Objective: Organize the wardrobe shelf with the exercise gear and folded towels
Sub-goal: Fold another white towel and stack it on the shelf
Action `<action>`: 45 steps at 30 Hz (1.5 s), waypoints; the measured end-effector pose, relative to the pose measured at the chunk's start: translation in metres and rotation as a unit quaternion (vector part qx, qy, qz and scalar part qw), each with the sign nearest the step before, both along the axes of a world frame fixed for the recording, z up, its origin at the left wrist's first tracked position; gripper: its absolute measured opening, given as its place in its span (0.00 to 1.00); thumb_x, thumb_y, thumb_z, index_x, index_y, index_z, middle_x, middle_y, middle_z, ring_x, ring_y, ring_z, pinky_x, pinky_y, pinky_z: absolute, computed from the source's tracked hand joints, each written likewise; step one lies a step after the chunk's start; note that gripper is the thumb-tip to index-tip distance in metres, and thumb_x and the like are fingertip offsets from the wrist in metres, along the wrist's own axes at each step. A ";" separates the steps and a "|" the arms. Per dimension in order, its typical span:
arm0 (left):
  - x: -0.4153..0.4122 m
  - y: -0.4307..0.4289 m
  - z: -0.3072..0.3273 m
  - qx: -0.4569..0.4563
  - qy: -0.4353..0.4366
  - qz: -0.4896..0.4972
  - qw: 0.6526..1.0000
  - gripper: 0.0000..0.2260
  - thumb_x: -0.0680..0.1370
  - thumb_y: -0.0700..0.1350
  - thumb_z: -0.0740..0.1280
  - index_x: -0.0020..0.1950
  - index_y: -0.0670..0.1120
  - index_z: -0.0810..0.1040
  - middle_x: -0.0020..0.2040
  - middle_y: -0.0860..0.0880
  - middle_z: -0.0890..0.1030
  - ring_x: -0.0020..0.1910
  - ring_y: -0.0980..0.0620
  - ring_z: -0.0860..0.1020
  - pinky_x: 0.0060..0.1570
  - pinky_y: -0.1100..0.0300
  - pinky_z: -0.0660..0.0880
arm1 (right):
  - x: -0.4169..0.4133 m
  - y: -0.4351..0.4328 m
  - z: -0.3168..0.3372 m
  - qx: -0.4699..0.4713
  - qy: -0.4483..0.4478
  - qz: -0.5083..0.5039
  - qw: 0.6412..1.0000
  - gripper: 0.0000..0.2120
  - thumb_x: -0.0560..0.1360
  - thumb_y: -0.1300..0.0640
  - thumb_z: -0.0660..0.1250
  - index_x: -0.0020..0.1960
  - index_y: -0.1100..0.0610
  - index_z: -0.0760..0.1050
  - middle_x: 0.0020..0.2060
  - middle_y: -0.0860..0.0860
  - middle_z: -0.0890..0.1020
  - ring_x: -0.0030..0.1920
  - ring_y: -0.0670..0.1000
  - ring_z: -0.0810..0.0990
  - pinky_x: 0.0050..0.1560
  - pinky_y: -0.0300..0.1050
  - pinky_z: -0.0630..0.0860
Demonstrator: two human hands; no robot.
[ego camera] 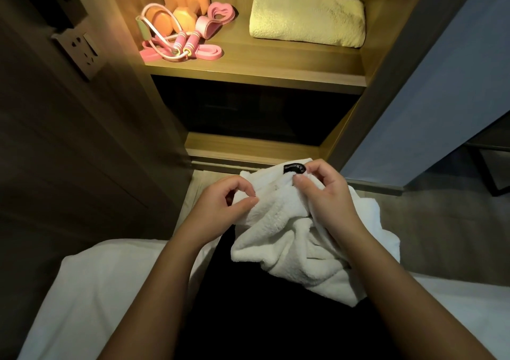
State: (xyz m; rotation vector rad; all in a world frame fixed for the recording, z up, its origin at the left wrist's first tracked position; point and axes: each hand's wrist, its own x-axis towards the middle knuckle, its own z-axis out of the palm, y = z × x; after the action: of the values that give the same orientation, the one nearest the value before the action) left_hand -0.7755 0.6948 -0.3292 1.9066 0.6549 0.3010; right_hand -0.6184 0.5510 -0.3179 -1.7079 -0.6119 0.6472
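Holding the crumpled white towel (289,246) over the lap, below the wardrobe shelf (256,64). Pinching its upper edge with the left grip (225,203), thumb against forefinger; pinching beside the black label (294,169) with the right grip (327,194), seemingly at a corner. Best to find both corners, draw the edge taut, fold evenly, then lay beside the folded yellow towel (307,18), clear of the exercise gear (179,25) at left.

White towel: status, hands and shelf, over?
Left hand, right hand pinching white towel, crumpled. Yellow towel folded on shelf, exercise gear beside it. Nothing in the way.
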 end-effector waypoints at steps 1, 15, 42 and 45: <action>0.002 0.000 0.003 0.029 -0.009 0.000 1.000 0.05 0.76 0.44 0.70 0.42 0.53 0.78 0.42 0.62 0.77 0.38 0.59 0.74 0.42 0.61 0.75 | 0.002 0.000 0.003 -0.016 -0.015 0.016 1.000 0.03 0.76 0.55 0.69 0.44 0.53 0.76 0.43 0.52 0.81 0.46 0.54 0.80 0.45 0.55 0.77; 0.021 -0.020 0.007 0.213 0.029 0.044 0.976 0.04 0.80 0.47 0.64 0.45 0.51 0.72 0.43 0.56 0.73 0.41 0.57 0.72 0.41 0.54 0.73 | 0.018 0.011 0.065 -0.023 -0.361 0.077 0.929 0.16 0.71 0.50 0.74 0.57 0.50 0.81 0.49 0.46 0.82 0.50 0.45 0.80 0.52 0.46 0.78; 0.005 -0.043 0.000 0.005 -0.090 0.141 0.986 0.05 0.80 0.46 0.63 0.49 0.54 0.78 0.41 0.56 0.81 0.41 0.54 0.80 0.39 0.53 0.79 | -0.018 0.022 -0.005 -0.045 -0.052 0.100 0.993 0.11 0.79 0.48 0.64 0.39 0.50 0.78 0.37 0.46 0.81 0.42 0.47 0.78 0.48 0.57 0.77; 0.004 -0.046 0.002 0.001 -0.095 0.144 0.985 0.03 0.79 0.47 0.66 0.46 0.52 0.78 0.38 0.54 0.80 0.37 0.55 0.78 0.35 0.60 0.75 | -0.019 0.023 -0.007 -0.051 -0.078 0.105 0.990 0.12 0.79 0.47 0.64 0.39 0.49 0.77 0.36 0.44 0.80 0.42 0.47 0.78 0.47 0.58 0.77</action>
State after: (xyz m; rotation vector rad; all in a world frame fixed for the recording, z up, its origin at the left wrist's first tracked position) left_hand -0.7710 0.6488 -0.3274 1.7567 0.8006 0.6602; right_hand -0.6370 0.5736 -0.3249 -1.8153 -0.8902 0.7069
